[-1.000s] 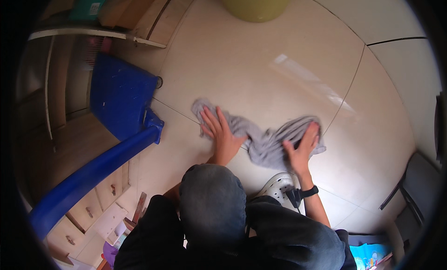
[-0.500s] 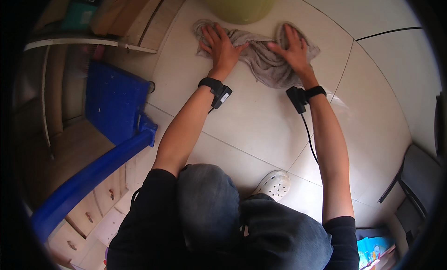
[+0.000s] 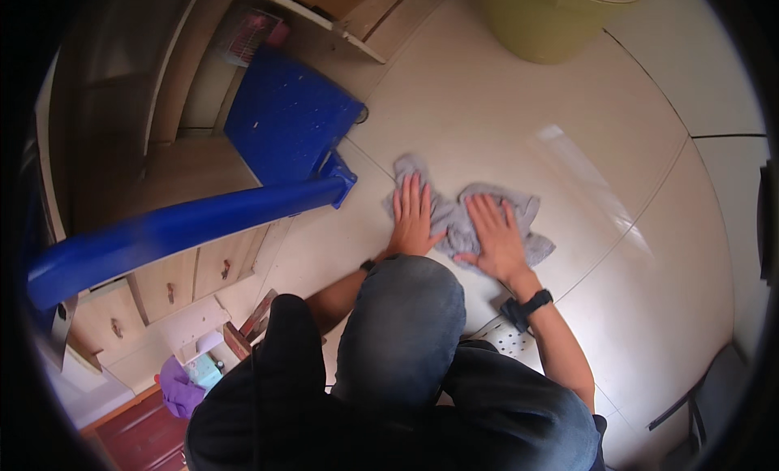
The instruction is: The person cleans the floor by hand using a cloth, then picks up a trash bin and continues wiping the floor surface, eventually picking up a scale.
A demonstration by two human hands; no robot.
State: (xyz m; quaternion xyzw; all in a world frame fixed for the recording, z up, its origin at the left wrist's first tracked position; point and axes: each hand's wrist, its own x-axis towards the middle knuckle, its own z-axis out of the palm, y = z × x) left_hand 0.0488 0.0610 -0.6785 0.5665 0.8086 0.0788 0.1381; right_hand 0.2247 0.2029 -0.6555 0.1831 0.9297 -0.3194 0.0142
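A crumpled grey cloth lies on the pale tiled floor in front of my knees. My left hand presses flat on its left part, fingers stretched forward and apart. On its right part rests my right hand, palm down, with the fingers spread. Neither hand wraps round the cloth. Each wrist wears a black strap; the right one carries a small black device. My left knee hides part of the left forearm.
At the far right stands a yellow-green bucket. To the left are a blue metal frame with a long blue bar and wooden drawers. A dark chair is at the lower right. My white clog shows below the right wrist.
Both hands have drawn the cloth back over the floor toward my knees. The view has shifted, so the bucket now sits farther right and more of the drawers shows.
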